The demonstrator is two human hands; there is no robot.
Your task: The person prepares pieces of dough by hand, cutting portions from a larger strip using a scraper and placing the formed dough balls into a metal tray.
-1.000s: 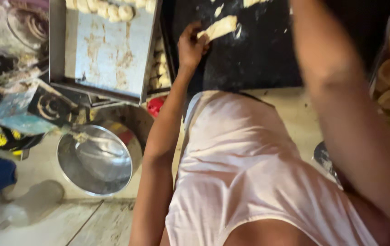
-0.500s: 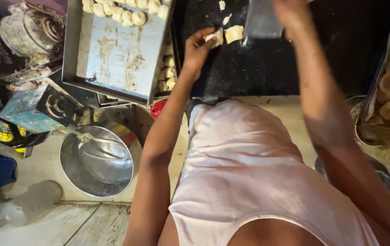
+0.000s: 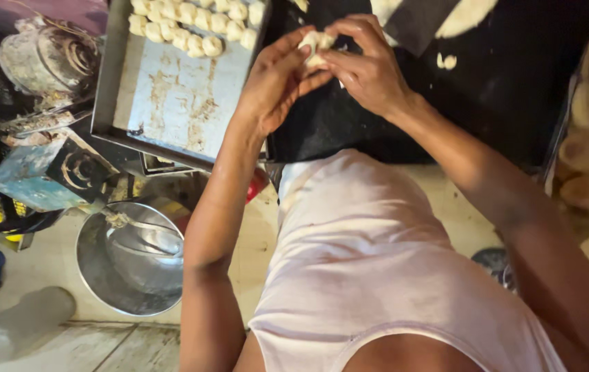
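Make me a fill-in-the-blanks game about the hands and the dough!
1. Both hands, the left hand and the right hand, pinch one small piece of ____.
2. The shaped dough pieces sit in rows on a metal ____.
3. Down on the floor stands a round shiny steel ____.

Missing words: dough; tray; bowl

One head-worn view, looking steeply down over the person's own chest, close to the left hand (image 3: 274,83) and right hand (image 3: 367,69) at upper centre, dark work surface (image 3: 515,89) ahead, metal tray (image 3: 177,103) at left, floor below.
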